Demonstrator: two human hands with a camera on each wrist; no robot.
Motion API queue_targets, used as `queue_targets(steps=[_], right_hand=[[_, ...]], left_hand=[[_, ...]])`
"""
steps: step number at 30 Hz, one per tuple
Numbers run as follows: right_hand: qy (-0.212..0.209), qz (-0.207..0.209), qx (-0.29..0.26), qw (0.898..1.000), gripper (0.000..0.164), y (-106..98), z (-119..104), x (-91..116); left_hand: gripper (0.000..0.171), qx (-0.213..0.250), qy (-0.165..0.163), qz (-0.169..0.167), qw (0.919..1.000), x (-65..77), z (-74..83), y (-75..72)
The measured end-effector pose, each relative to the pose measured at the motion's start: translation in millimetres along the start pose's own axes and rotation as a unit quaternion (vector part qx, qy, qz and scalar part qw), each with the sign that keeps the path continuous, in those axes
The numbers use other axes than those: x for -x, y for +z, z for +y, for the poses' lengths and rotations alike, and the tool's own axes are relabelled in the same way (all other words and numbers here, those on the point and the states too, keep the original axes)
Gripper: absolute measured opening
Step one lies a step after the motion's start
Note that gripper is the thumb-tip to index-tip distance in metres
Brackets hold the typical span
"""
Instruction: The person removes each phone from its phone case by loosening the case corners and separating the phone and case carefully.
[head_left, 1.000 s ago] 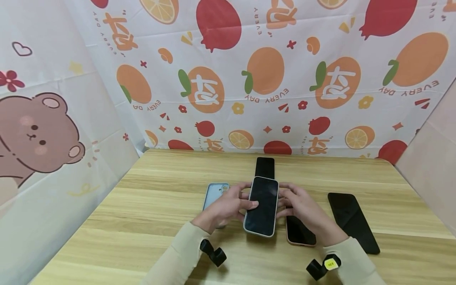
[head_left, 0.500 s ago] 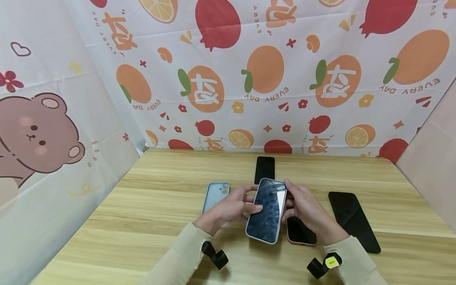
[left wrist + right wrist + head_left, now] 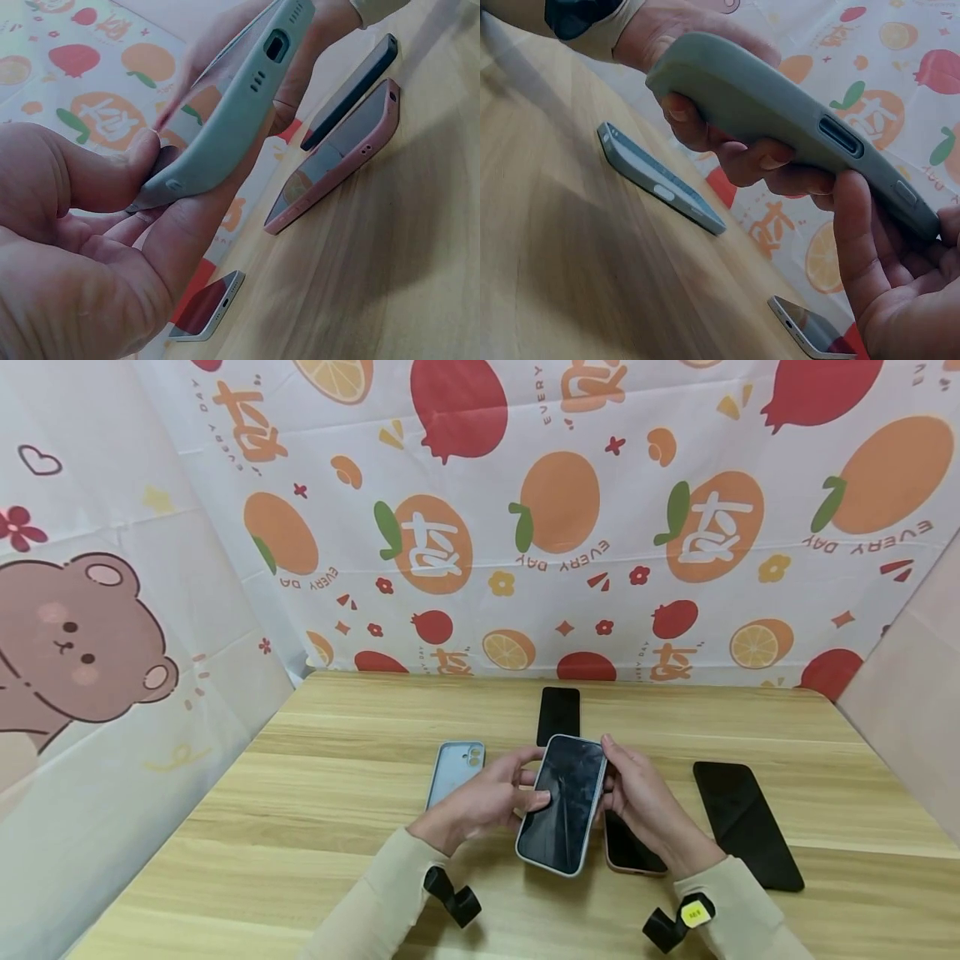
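A phone [image 3: 564, 810] with a dark screen, in a pale grey-green case [image 3: 225, 142], is held above the table, tilted, screen up. My left hand [image 3: 495, 793] grips its left side, thumb on the screen and fingers behind. At the upper right corner, my right hand [image 3: 643, 797] pinches the case between its thumb and fingers. The right wrist view shows the case's back and side buttons, with fingers of both hands [image 3: 900, 277] along it. Beside my left hand lies a light blue phone case [image 3: 453, 770], partly covered by that hand.
Behind the held phone, a black-screened phone [image 3: 559, 714] lies on the wooden table [image 3: 300, 793]. A phone in a pink case [image 3: 337, 161] lies partly under my right hand. Farther right is a larger black slab [image 3: 746, 827]. A fruit-printed cloth [image 3: 480, 527] hangs behind the table.
The phone has shifted slightly right and tilted, uncovering more of the phone behind it. My right thumb has moved onto its upper right corner; the left hand keeps its grip.
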State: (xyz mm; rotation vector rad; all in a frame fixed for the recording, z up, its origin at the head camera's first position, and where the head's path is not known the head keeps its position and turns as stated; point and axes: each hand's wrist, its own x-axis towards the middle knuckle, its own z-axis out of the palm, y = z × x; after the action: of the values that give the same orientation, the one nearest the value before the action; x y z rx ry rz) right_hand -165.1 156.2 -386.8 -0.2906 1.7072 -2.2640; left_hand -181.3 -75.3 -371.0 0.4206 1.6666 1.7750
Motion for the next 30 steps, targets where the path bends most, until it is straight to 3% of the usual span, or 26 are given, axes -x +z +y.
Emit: queue_targets(steps=[10, 21, 26, 30], right_hand=[[0.030, -0.001, -0.084, 0.996, 0.042, 0.5, 0.2, -0.2], [0.060, 0.058, -0.064, 0.994, 0.055, 6.3, 5.5, -4.3], [0.068, 0.045, -0.060, 0.995, 0.053, 5.2, 6.9, -3.0], [0.079, 0.000, -0.044, 0.996, 0.054, 4.8, 6.0, 1.0]], left_hand=[[0.060, 0.005, 0.002, -0.011, 0.9999, -0.9, 1.8, -0.9], [0.057, 0.009, -0.005, 0.015, 0.9998, -3.8, 1.3, 1.7], [0.056, 0.005, -0.006, 0.021, 0.9998, -3.0, -0.8, 1.0], [0.058, 0.006, -0.004, 0.040, 0.9992, -1.5, -1.9, 0.3]])
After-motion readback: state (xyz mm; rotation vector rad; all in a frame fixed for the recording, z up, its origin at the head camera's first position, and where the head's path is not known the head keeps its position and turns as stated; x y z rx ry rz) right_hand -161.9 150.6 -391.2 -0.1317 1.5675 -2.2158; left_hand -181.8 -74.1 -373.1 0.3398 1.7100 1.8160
